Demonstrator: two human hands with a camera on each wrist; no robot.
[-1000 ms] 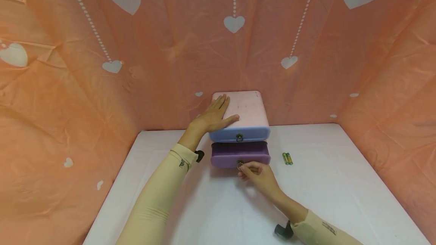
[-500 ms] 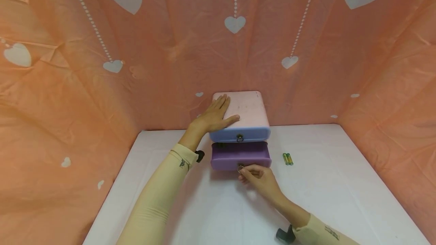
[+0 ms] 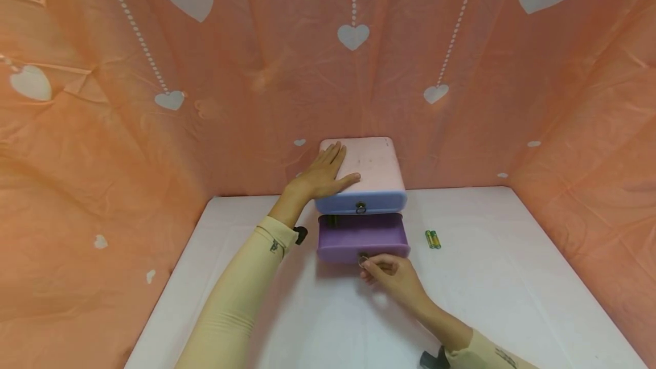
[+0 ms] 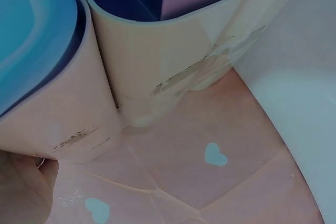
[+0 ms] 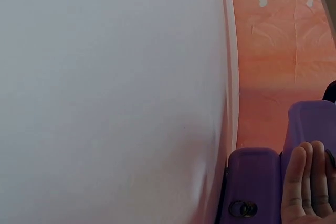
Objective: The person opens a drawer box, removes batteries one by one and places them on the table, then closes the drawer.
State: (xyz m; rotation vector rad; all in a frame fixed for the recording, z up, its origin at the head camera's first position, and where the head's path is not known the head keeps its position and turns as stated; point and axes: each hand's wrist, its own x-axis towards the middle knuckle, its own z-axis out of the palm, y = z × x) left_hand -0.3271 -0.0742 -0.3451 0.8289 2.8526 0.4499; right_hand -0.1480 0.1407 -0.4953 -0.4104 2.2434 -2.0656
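A small drawer cabinet (image 3: 369,165) with a pink top stands at the back of the table. My left hand (image 3: 323,176) rests flat on its top, thumb spread towards the front edge. Below the blue top drawer (image 3: 335,204), which is pushed in, a purple drawer (image 3: 338,254) is pulled out. Thumb and fingers of my right hand (image 3: 402,285) pinch its metal ring pull (image 3: 363,261). Small greenish items (image 3: 332,221) lie in shadow at that drawer's back left. The right wrist view shows another purple drawer (image 5: 254,177) with a ring pull, beside the pulled one.
Two green-and-yellow batteries (image 3: 433,239) lie side by side on the white tabletop (image 3: 492,278), right of the cabinet. Orange cloth (image 3: 266,90) with white hearts hangs behind and along both sides.
My right hand has drawn the purple drawer further out towards me, so more of its inside shows, including the greenish items. My left hand has stayed on the cabinet top.
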